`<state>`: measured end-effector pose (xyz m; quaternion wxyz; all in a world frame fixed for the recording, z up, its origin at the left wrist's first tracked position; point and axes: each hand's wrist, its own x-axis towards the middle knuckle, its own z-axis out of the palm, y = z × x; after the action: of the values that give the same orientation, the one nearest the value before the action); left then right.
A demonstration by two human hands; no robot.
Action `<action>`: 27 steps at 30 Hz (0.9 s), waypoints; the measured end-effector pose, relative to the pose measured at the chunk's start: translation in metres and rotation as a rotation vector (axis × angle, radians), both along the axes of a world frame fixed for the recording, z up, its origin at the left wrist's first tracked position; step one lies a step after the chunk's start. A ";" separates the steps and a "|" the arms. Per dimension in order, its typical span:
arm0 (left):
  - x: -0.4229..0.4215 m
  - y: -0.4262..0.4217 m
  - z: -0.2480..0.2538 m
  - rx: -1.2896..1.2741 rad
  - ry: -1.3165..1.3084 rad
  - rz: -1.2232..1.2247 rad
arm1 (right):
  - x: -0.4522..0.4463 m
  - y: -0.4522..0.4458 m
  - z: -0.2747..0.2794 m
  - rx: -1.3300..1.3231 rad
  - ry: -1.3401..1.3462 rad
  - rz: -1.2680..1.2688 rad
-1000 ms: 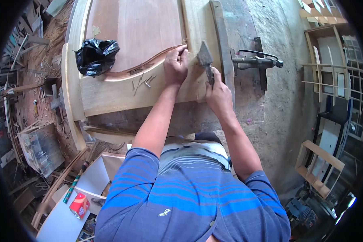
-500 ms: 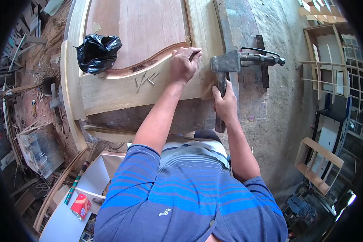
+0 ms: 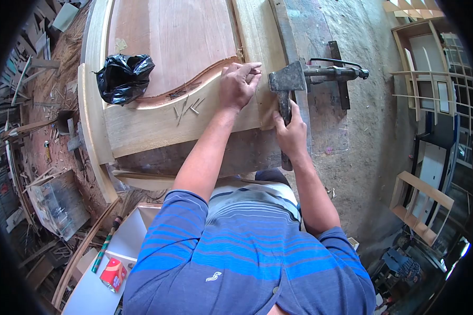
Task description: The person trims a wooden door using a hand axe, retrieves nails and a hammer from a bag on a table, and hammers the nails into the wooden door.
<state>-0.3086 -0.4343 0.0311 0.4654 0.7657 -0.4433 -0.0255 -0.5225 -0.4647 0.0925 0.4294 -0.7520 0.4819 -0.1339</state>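
My right hand (image 3: 291, 129) is wrapped around the dark handle of a hatchet (image 3: 287, 79), whose broad metal head points away from me over the edge of the wooden door panel (image 3: 157, 128). Just left of that head, my left hand (image 3: 238, 88) is closed in a pinch above the panel's corner joint. Whatever its fingertips hold is too small to make out. Several loose nails (image 3: 188, 109) lie on the pale bottom rail, left of this hand. More thin pieces rest along the curved inner edge.
A black plastic bag (image 3: 125, 80) sits at the panel's left. Beyond the right edge lies a metal clamp-like tool (image 3: 333, 73). A white cabinet box (image 3: 97, 294) with a red packet (image 3: 113, 274) stands at lower left. Wood scraps litter the left floor; wooden frames (image 3: 421, 207) stand right.
The view has shifted slightly, so the bag and nails appear lower and further left. The hatchet head has risen a little relative to the panel. Both hands keep their grips.
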 end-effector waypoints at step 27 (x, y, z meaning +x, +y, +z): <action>0.005 -0.001 -0.010 -0.091 0.029 0.059 | 0.028 -0.004 0.041 -0.298 -0.019 0.141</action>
<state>-0.3039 -0.4356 0.0210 0.5065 0.7560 -0.4146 -0.0026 -0.4948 -0.4682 0.1330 0.3258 -0.8380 0.3987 -0.1806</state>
